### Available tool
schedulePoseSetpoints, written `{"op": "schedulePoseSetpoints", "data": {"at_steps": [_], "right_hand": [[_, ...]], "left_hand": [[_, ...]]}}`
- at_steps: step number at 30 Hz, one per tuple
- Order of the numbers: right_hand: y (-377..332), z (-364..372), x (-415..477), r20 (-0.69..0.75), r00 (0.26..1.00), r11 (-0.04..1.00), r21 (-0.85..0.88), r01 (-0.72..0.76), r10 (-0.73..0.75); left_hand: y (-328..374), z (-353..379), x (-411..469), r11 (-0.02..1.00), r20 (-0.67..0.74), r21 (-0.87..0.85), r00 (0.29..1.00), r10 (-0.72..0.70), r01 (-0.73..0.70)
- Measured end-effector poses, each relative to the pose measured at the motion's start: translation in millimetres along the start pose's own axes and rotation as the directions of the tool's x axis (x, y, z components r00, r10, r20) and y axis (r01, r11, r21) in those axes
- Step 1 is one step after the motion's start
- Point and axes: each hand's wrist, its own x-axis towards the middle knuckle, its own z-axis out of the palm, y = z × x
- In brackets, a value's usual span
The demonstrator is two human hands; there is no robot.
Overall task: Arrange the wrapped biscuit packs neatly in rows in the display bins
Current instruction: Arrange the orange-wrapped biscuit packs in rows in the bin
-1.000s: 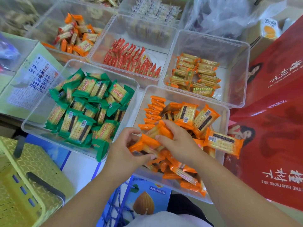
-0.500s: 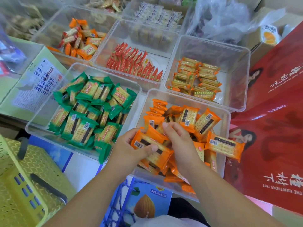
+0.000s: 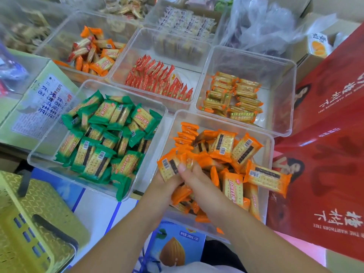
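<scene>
Now | clear bin [image 3: 216, 124]: orange packs [image 3: 244, 150] heaped | left hand [image 3: 161, 184], right hand [image 3: 199, 182] grip some | adjacent bin [image 3: 47, 142]: green packs [image 3: 106, 138]

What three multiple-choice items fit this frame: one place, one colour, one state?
1. The left hand and right hand are in which bin?
A. far left
B. near right
C. far middle

2. What colour are the packs in the near left bin?
A. green
B. blue
C. black

3. The left hand is:
A. flat and open
B. gripping orange packs
C. out of view

Answers:
1 B: both hands end among the orange packs in the near right bin.
2 A: those wrappers are green at the ends.
3 B: it holds a bundle of them raised over the pile.
</scene>
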Motion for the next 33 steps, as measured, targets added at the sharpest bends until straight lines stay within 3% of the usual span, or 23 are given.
{"op": "schedulePoseSetpoints", "data": {"at_steps": [6,9,12,14,17,19,28,33], "right_hand": [[-6.8,-26.0,13.9,-0.059,0.996,0.970,-0.237,0.046,-0.062],[-14.2,-41.4,19.8,-0.166,0.972,0.955,-0.271,0.119,-0.168],[-19.2,-58.4,24.4,-0.326,0.919,0.964,-0.219,0.153,-0.220],[-18.4,-67.0,25.2,-0.406,0.889,0.972,-0.183,0.147,-0.211],[-13.6,-71.8,25.2,-0.447,0.875,0.979,-0.163,0.124,-0.185],[-11.5,-70.9,23.8,-0.427,0.884,0.976,-0.178,0.126,-0.192],[-11.4,-76.5,19.7,-0.460,0.875,0.987,-0.122,0.107,-0.151],[-7.9,-81.0,15.6,-0.441,0.882,0.980,-0.172,0.099,-0.167]], "left_hand": [[14.5,-8.5,8.9,0.940,0.149,0.257,0.971,0.189,-0.223],[30.3,-9.3,18.1,0.875,0.198,0.421,0.966,0.168,-0.238],[34.1,-15.0,23.7,0.813,-0.071,0.572,0.980,0.186,-0.113],[25.9,-17.3,22.1,0.692,-0.123,0.721,0.973,0.198,-0.050],[-1.3,-16.0,22.6,0.410,0.050,0.910,0.998,0.036,-0.060],[-16.7,-12.6,27.7,0.335,0.083,0.940,0.996,-0.033,-0.067],[-37.2,6.4,74.8,0.356,-0.107,0.928,0.994,-0.031,0.111],[-40.9,5.9,76.0,0.330,-0.072,0.939,0.994,-0.079,0.094]]}}
